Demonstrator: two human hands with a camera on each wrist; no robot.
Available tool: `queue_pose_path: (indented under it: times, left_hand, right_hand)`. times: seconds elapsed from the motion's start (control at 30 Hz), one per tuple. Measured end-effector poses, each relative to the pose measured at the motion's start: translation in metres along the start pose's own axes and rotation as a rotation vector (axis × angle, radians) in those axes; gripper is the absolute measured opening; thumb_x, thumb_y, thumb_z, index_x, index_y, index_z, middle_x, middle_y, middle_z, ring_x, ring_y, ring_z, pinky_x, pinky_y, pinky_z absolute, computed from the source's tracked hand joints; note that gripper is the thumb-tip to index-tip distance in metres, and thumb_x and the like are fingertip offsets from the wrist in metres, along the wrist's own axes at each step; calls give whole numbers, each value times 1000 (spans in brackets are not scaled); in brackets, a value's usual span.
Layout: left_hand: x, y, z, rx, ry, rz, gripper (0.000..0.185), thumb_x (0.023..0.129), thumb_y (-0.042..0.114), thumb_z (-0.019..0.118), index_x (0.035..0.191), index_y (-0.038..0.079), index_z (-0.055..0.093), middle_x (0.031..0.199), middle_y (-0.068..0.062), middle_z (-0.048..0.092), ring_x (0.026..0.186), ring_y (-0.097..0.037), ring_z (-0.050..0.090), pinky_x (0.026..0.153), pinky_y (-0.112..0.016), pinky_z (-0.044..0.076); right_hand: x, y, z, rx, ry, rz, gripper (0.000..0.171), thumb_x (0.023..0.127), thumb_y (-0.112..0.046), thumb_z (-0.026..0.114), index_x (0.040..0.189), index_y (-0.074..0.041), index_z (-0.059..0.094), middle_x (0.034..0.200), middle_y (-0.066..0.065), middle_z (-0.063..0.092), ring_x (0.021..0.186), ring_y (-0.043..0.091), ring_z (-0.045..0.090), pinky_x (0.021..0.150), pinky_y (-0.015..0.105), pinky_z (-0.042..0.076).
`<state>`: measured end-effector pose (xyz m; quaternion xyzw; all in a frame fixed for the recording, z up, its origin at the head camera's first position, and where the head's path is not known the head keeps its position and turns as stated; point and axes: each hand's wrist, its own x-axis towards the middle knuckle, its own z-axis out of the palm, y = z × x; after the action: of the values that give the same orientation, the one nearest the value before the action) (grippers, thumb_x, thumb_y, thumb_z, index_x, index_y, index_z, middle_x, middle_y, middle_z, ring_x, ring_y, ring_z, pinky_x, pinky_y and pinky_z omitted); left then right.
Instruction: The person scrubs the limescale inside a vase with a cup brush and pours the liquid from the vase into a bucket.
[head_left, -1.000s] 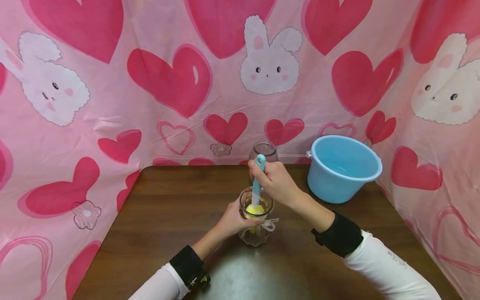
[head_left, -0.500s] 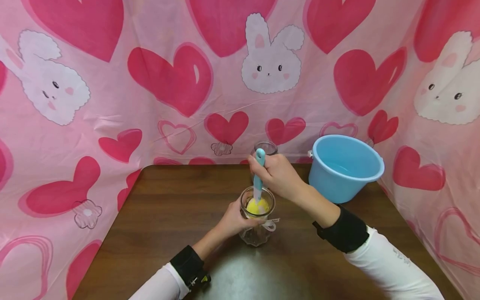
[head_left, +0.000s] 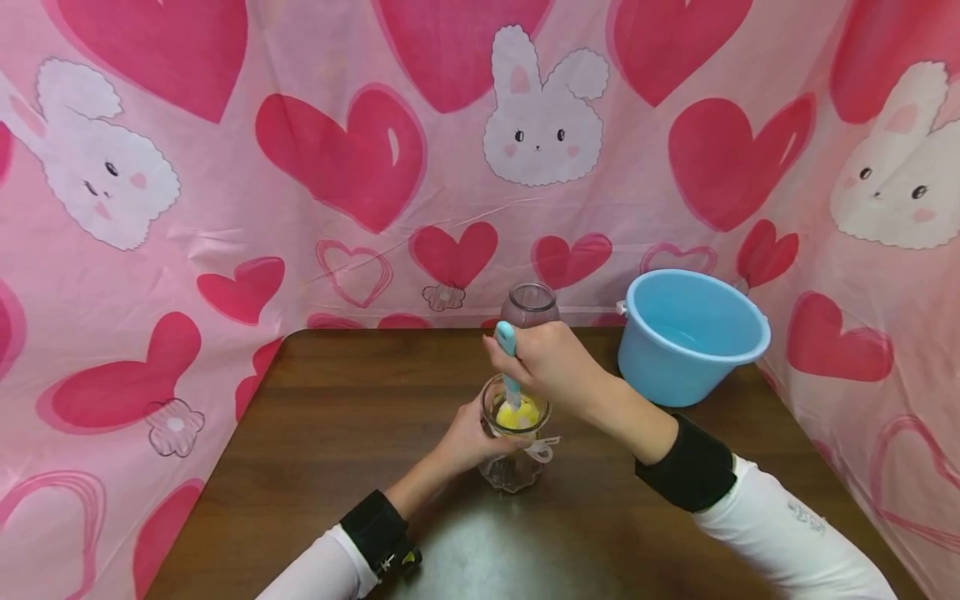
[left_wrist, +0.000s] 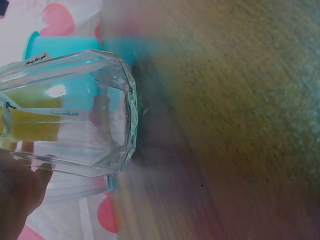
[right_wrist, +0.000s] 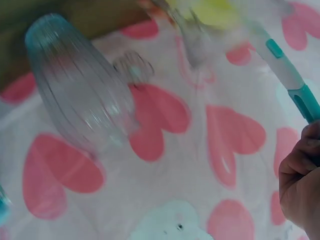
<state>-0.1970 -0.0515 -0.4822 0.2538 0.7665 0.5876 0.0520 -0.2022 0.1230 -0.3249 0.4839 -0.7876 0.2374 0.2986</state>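
A clear faceted glass jar (head_left: 514, 442) with a white ribbon stands on the dark wooden table (head_left: 345, 433). My left hand (head_left: 467, 439) grips its side; the left wrist view shows the jar (left_wrist: 75, 115) close up with my fingers (left_wrist: 17, 192) on it. My right hand (head_left: 543, 362) grips the teal handle of a brush (head_left: 507, 354), whose yellow sponge head (head_left: 517, 414) is down inside the jar. In the right wrist view the brush handle (right_wrist: 287, 80) runs from my fingers (right_wrist: 300, 180) up to the blurred yellow head (right_wrist: 217, 12).
A second, ribbed glass jar (head_left: 529, 305) stands behind my right hand, also seen in the right wrist view as the ribbed jar (right_wrist: 82, 95). A light blue bucket (head_left: 686, 333) sits at the table's back right. A pink heart-and-bunny cloth (head_left: 360, 167) hangs behind.
My right hand has pushed the brush lower, so the yellow sponge head sits deeper in the jar. The left hand and jar stay where they were.
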Motion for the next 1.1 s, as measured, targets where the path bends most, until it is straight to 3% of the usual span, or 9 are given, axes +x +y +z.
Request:
queue_pose_path:
  times: [0.07,0.17,0.4,0.47,0.6,0.73,0.87,0.97,1.1]
  left_hand:
    - [0,-1,1,12,10,10,78,81,20,91,147,17,49,131,-2,68,115,-17,66,95,-32,55]
    - [-1,-3,2,28,14,8,81,81,22,91,150,20,47,130,0,69,116,-16,67,97,-34,54]
    - [-5,-6,6,54,29,27,89,81,23,90,156,21,43,132,-1,69,118,-19,65,99,-36,53]
    - [-5,-5,6,47,37,34,84,80,21,90,152,19,47,131,-1,69,117,-18,66,98,-35,53]
    - [-4,-4,6,37,46,42,84,79,21,92,151,17,48,131,0,69,116,-15,65,99,-32,53]
    - [-4,-4,4,44,59,32,89,78,22,93,153,17,46,131,0,69,116,-15,65,100,-32,52]
    - [-4,-4,3,53,52,17,85,79,22,92,151,17,47,128,-1,69,113,-16,66,97,-33,54]
    - [-3,-3,3,58,44,25,84,80,24,91,151,18,47,129,-2,69,114,-16,66,97,-34,54]
    - [-2,-2,3,59,55,22,83,78,24,92,149,18,49,130,0,69,115,-15,65,99,-33,52]
  right_hand:
    - [1,0,-3,-1,40,-25,55,111,-41,42,67,-11,54,54,-4,45,45,10,46,48,20,39]
    - [-7,1,3,12,20,-32,57,111,-43,40,66,-12,55,54,-5,45,45,8,45,48,18,38]
    - [-34,7,21,27,-24,-33,29,102,-16,68,74,-10,63,55,-7,47,48,5,48,52,14,44]
    - [-30,6,14,31,4,-47,31,104,-19,65,75,-9,63,56,-6,47,48,5,48,52,15,45]
    - [-17,4,-3,1,118,-106,48,112,-34,44,73,-9,56,54,-5,40,46,6,40,46,19,36]
    - [-17,6,-2,2,180,-154,43,112,-30,46,77,-7,57,55,-3,44,45,7,44,47,18,42]
    - [-28,10,14,32,137,-199,41,112,-28,46,86,-2,63,60,-2,56,51,7,55,56,18,54]
    - [-32,13,18,38,132,-185,41,112,-29,46,84,-3,62,59,-3,52,49,6,52,54,16,51]
    - [-26,15,8,35,198,-152,42,112,-29,46,79,-6,58,56,-3,47,47,7,48,48,19,47]
